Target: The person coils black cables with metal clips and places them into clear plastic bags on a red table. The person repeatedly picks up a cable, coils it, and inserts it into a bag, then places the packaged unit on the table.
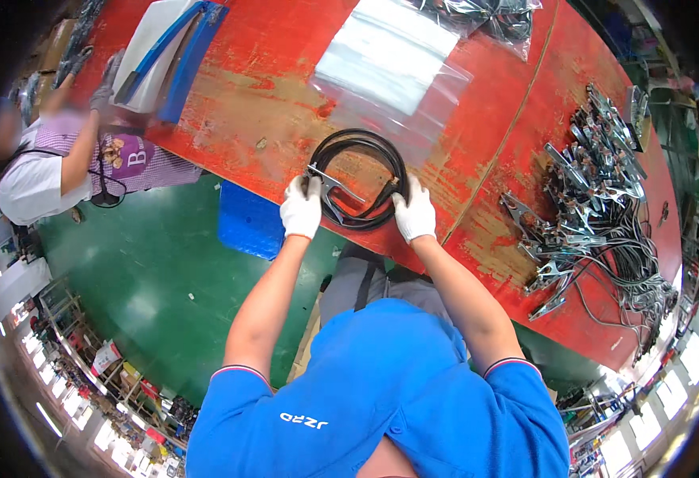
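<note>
Nearest the wearer, the left hand point(301, 205) and right hand point(414, 210), both in white gloves, rest on opposite sides of a coiled black cable point(359, 178) at the near edge of the worn red table point(477, 119). The left-hand fingers are closed around the handle of a metal clamp point(327, 185) fitted to the cable. The right-hand fingers are curled over the coil's right side; their exact grip cannot be told.

Status, as judged: the cable is already wound into a flat, nearly round loop and lies on the table. It is not yet inside the clear plastic bags point(389, 64) lying just beyond it.

Orientation: the clamp's long axis runs from upper left to lower right across the coil, jaws towards the right hand.

Further right, well apart, lies a heap of clamp cables point(596, 207), uncoiled. At far left, another person point(70, 159) stands by blue-and-white trays point(166, 52).
</note>
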{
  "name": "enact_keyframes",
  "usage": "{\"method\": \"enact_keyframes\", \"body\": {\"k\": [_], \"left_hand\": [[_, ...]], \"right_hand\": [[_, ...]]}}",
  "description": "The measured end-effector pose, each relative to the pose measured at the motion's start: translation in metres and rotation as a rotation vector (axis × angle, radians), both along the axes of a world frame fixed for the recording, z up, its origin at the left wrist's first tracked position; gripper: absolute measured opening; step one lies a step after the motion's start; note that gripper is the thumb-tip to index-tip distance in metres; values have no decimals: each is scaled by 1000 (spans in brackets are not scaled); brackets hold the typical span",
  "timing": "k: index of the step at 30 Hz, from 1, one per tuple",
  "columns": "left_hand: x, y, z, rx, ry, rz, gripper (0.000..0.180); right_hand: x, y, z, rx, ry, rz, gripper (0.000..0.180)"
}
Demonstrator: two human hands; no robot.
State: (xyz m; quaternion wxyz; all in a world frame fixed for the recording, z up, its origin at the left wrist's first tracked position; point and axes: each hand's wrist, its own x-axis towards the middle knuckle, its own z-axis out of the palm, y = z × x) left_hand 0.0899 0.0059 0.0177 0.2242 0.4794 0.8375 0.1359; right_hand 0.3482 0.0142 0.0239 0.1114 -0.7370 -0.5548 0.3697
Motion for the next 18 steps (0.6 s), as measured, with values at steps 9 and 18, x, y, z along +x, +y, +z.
{"method": "enact_keyframes", "body": {"k": [9,18], "left_hand": [[29,9,-33,148,189,-310,70],[-78,3,-48,240,210,-281,61]], "right_hand": [[-18,1,11,-114,-18,-33,69],[-101,-11,6,-112,175,184,70]]}}
